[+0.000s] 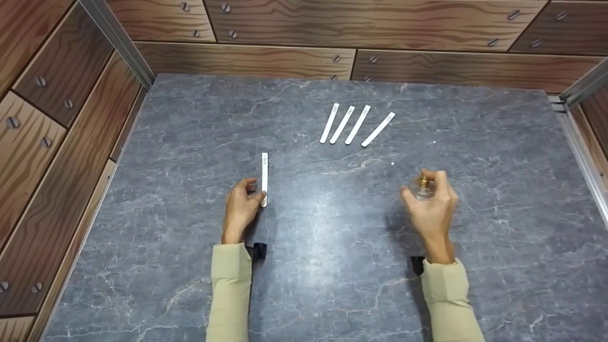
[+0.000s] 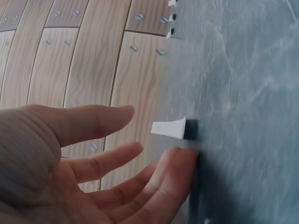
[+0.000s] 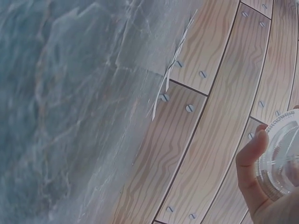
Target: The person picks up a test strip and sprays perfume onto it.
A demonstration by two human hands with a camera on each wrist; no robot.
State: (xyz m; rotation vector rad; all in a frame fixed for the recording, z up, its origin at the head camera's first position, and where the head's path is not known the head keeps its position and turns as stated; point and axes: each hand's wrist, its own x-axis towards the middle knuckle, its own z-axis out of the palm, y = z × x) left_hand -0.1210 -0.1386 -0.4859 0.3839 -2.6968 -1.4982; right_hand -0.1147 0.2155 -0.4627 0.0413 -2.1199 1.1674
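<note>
My left hand (image 1: pixel 241 207) is beside a white perfume test strip (image 1: pixel 265 173), which lies lengthwise on the table with small print near its far end. The left wrist view shows the thumb and fingers (image 2: pixel 105 167) spread apart, the strip (image 2: pixel 169 128) in front of their gap and not pinched. Over on the right, my right hand (image 1: pixel 433 213) holds a small clear glass perfume bottle (image 1: pixel 422 194) with a gold neck, raised above the table. Its round ribbed glass base faces the right wrist view, thumb curled at the rim.
Several more white strips (image 1: pixel 357 124) lie slanted side by side toward the back of the grey marbled table (image 1: pixel 332 294). Two tiny white specks lie right of them. Wood-patterned panels (image 1: pixel 285 23) wall the back and sides, with metal rails at the corners.
</note>
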